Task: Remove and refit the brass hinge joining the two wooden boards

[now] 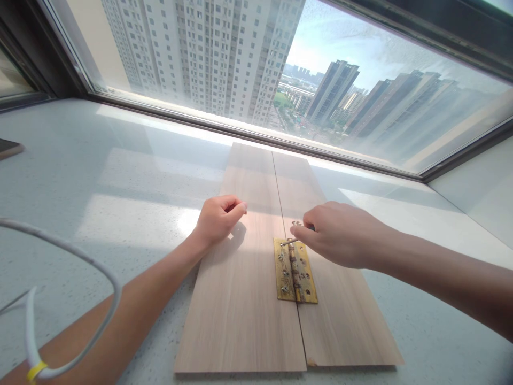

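Two pale wooden boards, a left board [240,299] and a right board [344,321], lie side by side with a narrow seam between them. A worn brass hinge [295,272] lies flat across that seam, with screws in its left leaf. My right hand [340,235] grips a screwdriver [289,242], its thin shaft slanting to the top screw of the left leaf; most of the handle is hidden. Several loose screws [295,223] sit just above the hinge. On the left board's edge rests my left hand [220,219], closed with thumb against curled fingers; its inside is hidden.
A speckled white sill [120,214] supports the boards. Beyond it stands a dark-framed window [256,133] with tall buildings outside. A white cable [108,272] with a yellow band loops at lower left. A dark flat object [10,148] shows at the left edge.
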### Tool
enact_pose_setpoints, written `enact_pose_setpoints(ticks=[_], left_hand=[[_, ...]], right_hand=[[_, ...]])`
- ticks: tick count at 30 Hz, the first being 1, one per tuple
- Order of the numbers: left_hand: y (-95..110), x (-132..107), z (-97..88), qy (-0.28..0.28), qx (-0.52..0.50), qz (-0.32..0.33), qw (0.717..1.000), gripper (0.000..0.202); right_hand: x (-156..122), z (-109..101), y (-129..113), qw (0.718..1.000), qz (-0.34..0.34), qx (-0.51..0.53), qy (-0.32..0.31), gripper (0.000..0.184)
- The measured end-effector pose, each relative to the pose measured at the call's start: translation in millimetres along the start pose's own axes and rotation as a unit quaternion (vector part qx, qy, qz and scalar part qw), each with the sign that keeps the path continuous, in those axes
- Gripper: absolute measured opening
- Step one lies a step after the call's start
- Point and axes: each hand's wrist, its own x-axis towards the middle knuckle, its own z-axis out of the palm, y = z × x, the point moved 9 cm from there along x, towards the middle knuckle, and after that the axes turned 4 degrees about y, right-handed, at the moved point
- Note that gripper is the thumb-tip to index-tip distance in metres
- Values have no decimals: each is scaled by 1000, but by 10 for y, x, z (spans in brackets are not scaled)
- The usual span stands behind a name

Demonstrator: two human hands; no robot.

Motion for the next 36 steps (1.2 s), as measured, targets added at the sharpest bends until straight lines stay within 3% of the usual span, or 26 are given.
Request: enact_pose_setpoints(ticks=[3, 7, 11, 15, 17, 21, 27, 31, 36], left_hand=[[2, 1, 0, 1, 1, 3, 1000, 25], [6, 2, 2, 0, -4, 2, 1000, 25], [-2, 1, 2, -2, -10, -5, 1000, 25], [12, -2, -8, 4, 1, 10, 1000, 25], [10, -4, -12, 8, 4, 12, 1000, 25], [6, -7, -6, 5, 4, 12, 1000, 25], [9, 10, -1, 2, -5, 14, 1000, 26], [-5, 6, 9, -5, -16, 2, 1000, 25], [5, 0, -8, 1, -7, 11, 1000, 25]], right_hand=[[7, -24, -25, 996, -5, -90, 2, 46], [0, -7, -130, 992, -57, -108, -12, 45], [-79, -10, -297, 974, -165, -153, 17, 43], [-243, -49, -547, 934, -299, -176, 87, 16], [-214, -65, -509, 950, -259, -156, 83, 14], [-96, -61, -240, 994, -87, -64, 29, 42], [-55, -8, -76, 998, 3, -58, -12, 50], [-27, 6, -120, 996, -29, -87, -25, 43], [-99, -6, -378, 959, -227, -170, 7, 36]])
